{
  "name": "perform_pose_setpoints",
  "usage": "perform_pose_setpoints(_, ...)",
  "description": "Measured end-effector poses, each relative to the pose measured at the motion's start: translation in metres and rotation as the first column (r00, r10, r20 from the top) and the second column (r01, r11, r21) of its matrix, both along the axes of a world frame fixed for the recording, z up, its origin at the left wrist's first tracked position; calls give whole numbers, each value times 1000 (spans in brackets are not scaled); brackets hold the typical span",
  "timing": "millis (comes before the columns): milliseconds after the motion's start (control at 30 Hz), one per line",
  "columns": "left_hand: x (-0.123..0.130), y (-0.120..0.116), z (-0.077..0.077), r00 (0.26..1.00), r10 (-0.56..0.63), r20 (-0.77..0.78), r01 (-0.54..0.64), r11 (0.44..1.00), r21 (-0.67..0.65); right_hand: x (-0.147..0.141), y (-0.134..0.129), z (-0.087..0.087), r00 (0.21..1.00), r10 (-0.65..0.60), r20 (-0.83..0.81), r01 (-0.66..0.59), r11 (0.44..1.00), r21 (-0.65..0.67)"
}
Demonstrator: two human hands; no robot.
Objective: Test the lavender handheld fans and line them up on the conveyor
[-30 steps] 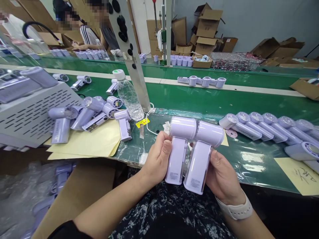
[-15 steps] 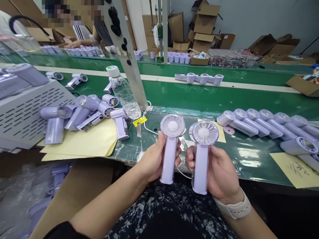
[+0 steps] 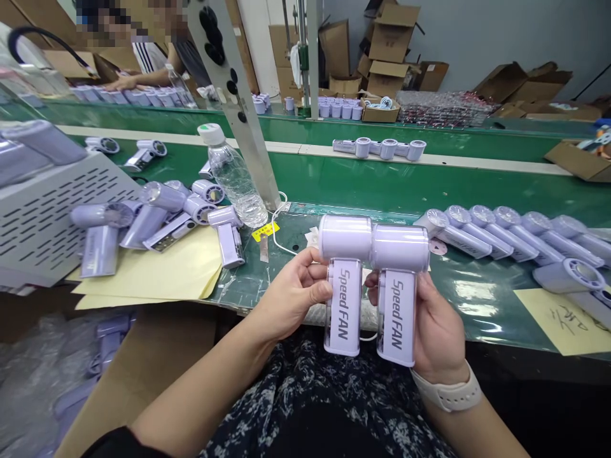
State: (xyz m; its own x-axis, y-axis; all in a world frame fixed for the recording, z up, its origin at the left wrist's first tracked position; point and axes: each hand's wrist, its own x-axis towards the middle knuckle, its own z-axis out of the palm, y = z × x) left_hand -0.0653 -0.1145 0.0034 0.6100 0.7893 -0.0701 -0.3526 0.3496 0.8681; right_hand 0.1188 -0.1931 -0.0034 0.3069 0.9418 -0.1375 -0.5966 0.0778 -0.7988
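At the left of your bench (image 3: 477,318), a grey vented box (image 3: 71,216) sits beside a loose pile of lilac fans (image 3: 157,197), some lying on yellow paper (image 3: 176,280) that reaches the near edge. A clear bottle (image 3: 236,184) stands behind the paper's right corner. Your left hand (image 3: 293,292) is partly closed on the left fan (image 3: 344,305), thumb against the left side of its handle, fingers mostly hidden behind. You hold that fan upright at the middle of the near edge, "Speed FAN" lettering facing you. The right fan (image 3: 397,315) is upright just beside it, lettering also towards you; whether the two heads touch, you cannot tell from here. Your right hand (image 3: 439,327) curls around its handle from behind, fingertips peeping out on the left, thumb along the right side. Further right, a row of fans (image 3: 465,243) runs towards the bench's right end, with a yellow note (image 3: 548,318) at the near edge.
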Motion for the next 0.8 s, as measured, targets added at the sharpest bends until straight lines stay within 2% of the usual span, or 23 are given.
perform_pose_setpoints(100,1,1,-4,999,27,-33,-27,1000,-6,-1,1,-2,999,17,35,-16,1000,-14)
perform_pose_setpoints(267,3,2,-8,996,38,-75,-38,999,-1,-4,5,-2,1000,-30,-1,30,997,-65)
perform_pose_setpoints(433,-1,5,-4,994,-5,-112,8,1000,22,-6,7,-4,997,-69,-26,67,995,-78)
perform_pose_setpoints(500,-5,5,1,988,-18,-154,31,996,81,-3,3,-5,998,-54,14,54,998,-34)
perform_pose_setpoints(567,-9,2,7,971,38,-238,19,972,234,2,-3,-3,988,-12,153,6,999,42)
perform_pose_setpoints(600,-11,0,9,957,95,-274,9,934,357,5,-7,-2,961,17,275,-43,995,89)
perform_pose_setpoints(633,-12,-1,10,944,163,-288,0,870,493,7,-10,0,909,34,415,-102,984,144)
perform_pose_setpoints(700,-12,-3,10,930,272,-246,-12,692,722,11,-14,4,761,9,649,-232,938,258)
perform_pose_setpoints(733,-11,-4,9,932,296,-209,-19,615,788,13,-15,5,701,-18,713,-285,909,303)
perform_pose_setpoints(767,-11,-4,9,938,300,-174,-31,571,821,15,-15,6,670,-43,741,-319,885,340)
perform_pose_setpoints(800,-12,-4,10,947,285,-151,-40,569,821,17,-16,7,663,-67,746,-330,868,372)
